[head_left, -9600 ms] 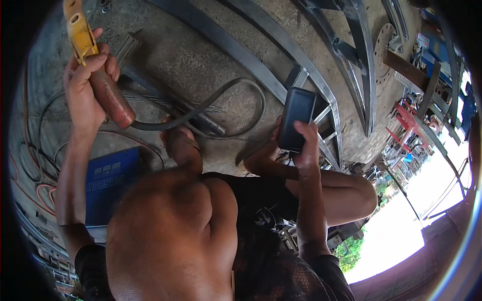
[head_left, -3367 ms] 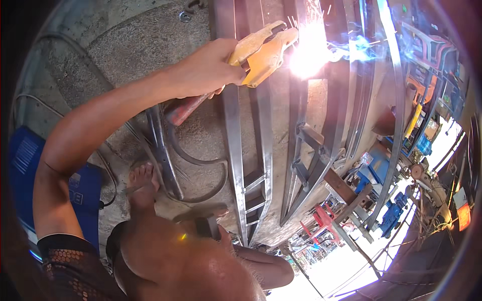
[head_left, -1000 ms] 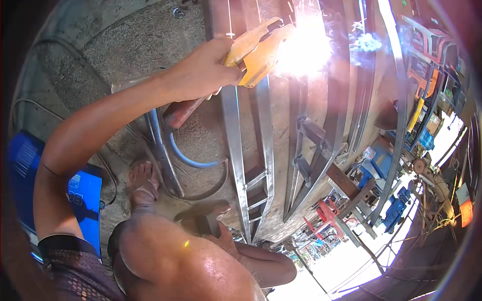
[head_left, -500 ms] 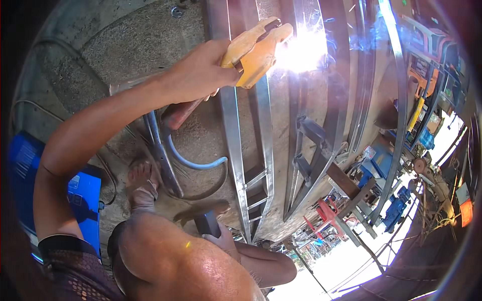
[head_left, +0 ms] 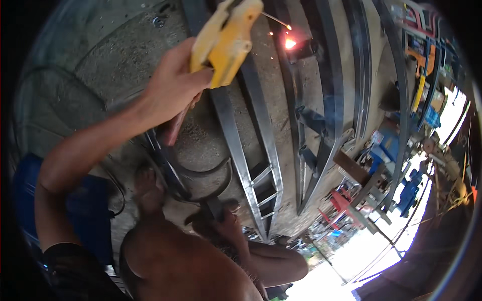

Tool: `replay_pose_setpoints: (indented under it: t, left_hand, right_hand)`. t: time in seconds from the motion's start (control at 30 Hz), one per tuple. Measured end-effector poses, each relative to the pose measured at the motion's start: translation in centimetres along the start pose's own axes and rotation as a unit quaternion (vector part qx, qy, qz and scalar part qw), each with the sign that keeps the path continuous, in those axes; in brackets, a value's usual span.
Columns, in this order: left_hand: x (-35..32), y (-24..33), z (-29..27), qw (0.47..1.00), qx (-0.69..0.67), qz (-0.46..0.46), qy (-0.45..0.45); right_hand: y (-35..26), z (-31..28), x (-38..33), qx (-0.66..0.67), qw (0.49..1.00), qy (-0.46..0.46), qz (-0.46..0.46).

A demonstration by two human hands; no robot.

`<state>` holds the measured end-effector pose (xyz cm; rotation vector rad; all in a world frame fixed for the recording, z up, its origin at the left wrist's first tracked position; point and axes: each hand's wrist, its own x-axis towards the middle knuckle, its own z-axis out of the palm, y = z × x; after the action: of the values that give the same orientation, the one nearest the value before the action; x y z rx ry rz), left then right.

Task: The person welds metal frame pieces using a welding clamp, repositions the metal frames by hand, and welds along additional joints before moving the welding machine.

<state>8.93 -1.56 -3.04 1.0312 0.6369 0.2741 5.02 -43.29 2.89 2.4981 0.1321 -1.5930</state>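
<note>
My left hand (head_left: 173,80) is closed around a yellow welding electrode holder (head_left: 226,45). A thin electrode (head_left: 275,20) sticks out of its jaws, the tip glowing orange. Just beyond that tip, apart from it, a red-hot weld spot (head_left: 290,44) glows at the end of a short dark tube piece (head_left: 304,50), which lies between two long metal bars. Low in the view, by my bent leg, my right hand (head_left: 231,227) grips a dark rectangular block (head_left: 214,207); my leg hides part of that arm.
Long steel bars, including a ladder-like frame (head_left: 261,175), run across the concrete floor. A blue welding machine (head_left: 88,215) stands at the left beneath my arm. A curved hose (head_left: 206,173) lies near my foot (head_left: 149,188). A red chair (head_left: 344,203) and clutter stand at right.
The bright arc is gone, leaving a glowing spot and small sparks. My left hand has drawn the electrode holder up and to the left, off the joint. My right hand still holds the block.
</note>
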Motion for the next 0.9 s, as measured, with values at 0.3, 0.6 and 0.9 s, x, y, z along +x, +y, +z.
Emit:
replay_pose_setpoints:
  t: [0.3, 0.6, 0.9]
  left_hand:
    - [-1.7, 1.5, -4.9, 0.997, 0.037, 0.034, 0.063]
    - [-5.3, 8.8, -0.3, 0.987, 0.07, 0.078, -0.121]
    - [-14.8, 10.3, 6.8, 0.899, 0.074, 0.07, -0.425]
  right_hand:
    - [-0.1, -6.3, -7.7, 0.129, 0.99, -0.006, -0.049]
    - [4.3, -6.1, -22.3, 0.271, 0.959, -0.056, 0.066]
    - [4.9, -0.4, -23.0, 0.307, 0.952, 0.002, -0.005]
